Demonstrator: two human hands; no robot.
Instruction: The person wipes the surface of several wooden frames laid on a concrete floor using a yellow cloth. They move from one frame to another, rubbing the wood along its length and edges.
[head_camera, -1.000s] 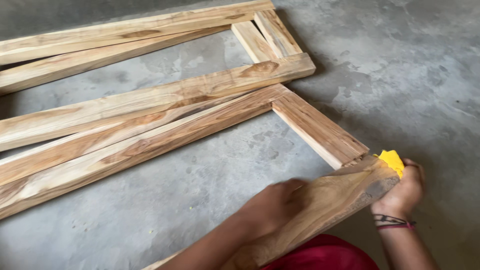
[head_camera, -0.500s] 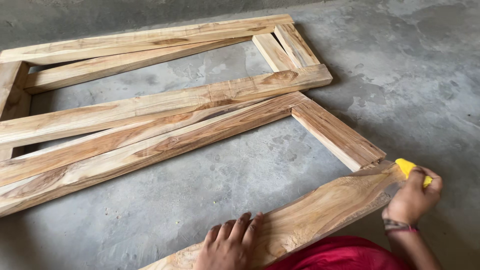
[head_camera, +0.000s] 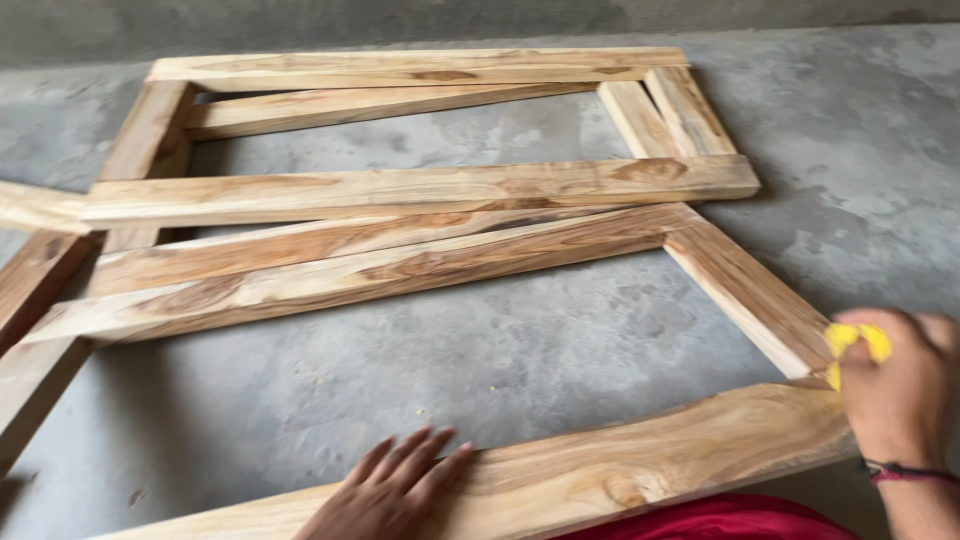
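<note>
My left hand lies flat, fingers spread, on the near wooden plank that runs along the bottom of the view. My right hand is closed around a small yellow piece at the plank's right end, where it meets the short side rail of a wooden frame. A dark bracelet sits on that wrist.
Several long wooden planks and a second frame lie stacked at angles on the grey concrete floor. A red cloth shows at the bottom edge. A grey wall base runs along the top.
The view has swung left, showing more of the frames. My left hand has slid left along the near plank and flattened. My right hand stays at the corner with the yellow piece.
</note>
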